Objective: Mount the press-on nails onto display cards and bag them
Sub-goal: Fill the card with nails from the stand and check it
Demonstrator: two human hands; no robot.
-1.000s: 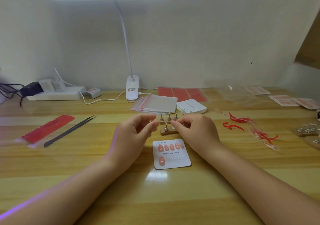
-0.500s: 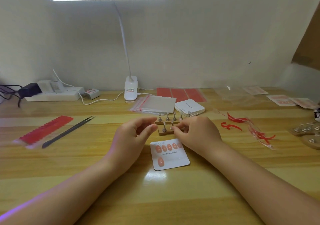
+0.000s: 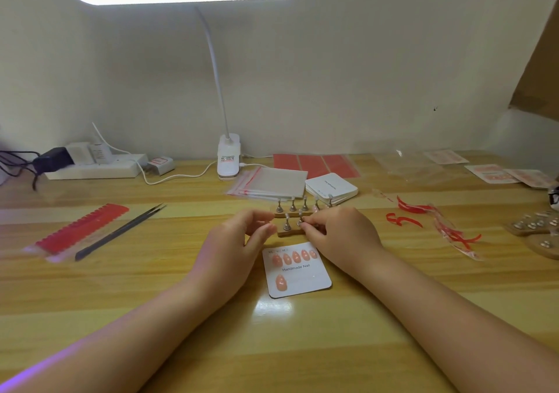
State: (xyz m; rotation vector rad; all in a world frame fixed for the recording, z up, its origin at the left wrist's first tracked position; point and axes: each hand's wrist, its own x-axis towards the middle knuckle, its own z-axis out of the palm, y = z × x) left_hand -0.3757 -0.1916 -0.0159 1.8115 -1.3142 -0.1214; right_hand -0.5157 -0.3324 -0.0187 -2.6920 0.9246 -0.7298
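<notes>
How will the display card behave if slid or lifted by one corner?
The display card lies flat with crisp rounded corners, so it is probably stiff and light. On the glossy table it would likely slide easily. With nails mostly along its far edge, lifting a near corner may tip it slightly that way.

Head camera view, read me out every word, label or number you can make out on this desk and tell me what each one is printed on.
"Handmade Nail": on the white display card below the hands.
Small print along that card's top edge: too blurred to read.
Print on the white card stack: too small to read.
Sticker on the lamp base: unreadable.
Red label on the small charger: unreadable.
</notes>
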